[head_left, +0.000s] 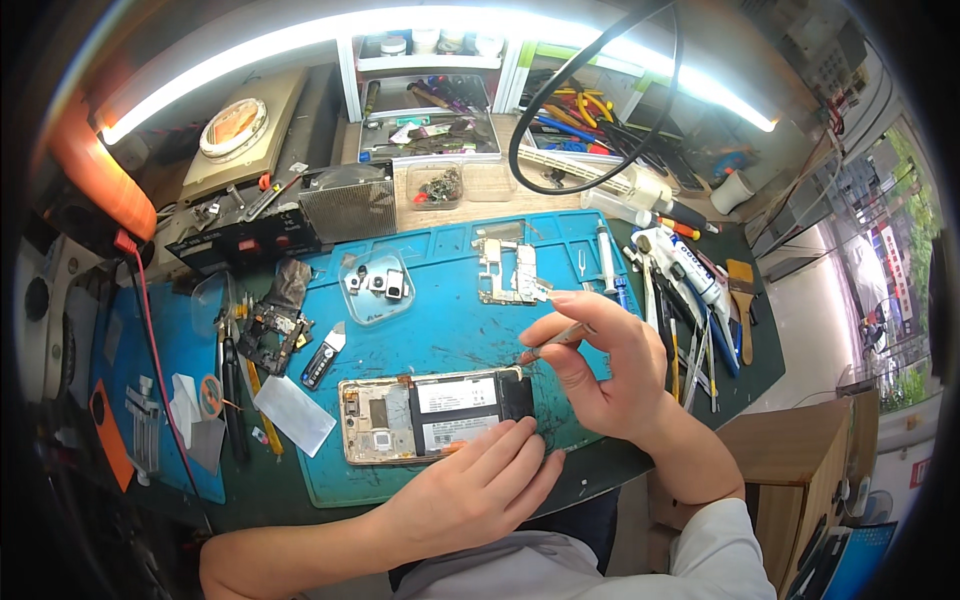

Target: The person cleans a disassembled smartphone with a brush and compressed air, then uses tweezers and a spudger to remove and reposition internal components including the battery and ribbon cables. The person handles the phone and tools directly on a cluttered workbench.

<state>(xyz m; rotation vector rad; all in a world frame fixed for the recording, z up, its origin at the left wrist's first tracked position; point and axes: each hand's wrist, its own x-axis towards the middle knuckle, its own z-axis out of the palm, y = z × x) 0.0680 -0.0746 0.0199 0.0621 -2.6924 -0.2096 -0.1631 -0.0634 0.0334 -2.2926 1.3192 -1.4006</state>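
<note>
Left hand (480,490) flat, fingers spread, pressing the opened phone (435,415) onto the blue mat (450,330). Right hand (600,370) pinched on tweezers (555,341) just beyond it.

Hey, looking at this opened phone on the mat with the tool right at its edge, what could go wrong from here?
1. The right hand holds a thin metal tool whose tip sits at the opened phone beside its battery; a slip might pierce it.
2. The left hand steadies the phone with fingertips only, so it may shift on the blue mat.
3. Small loose parts lie nearby and could get knocked away.
</note>
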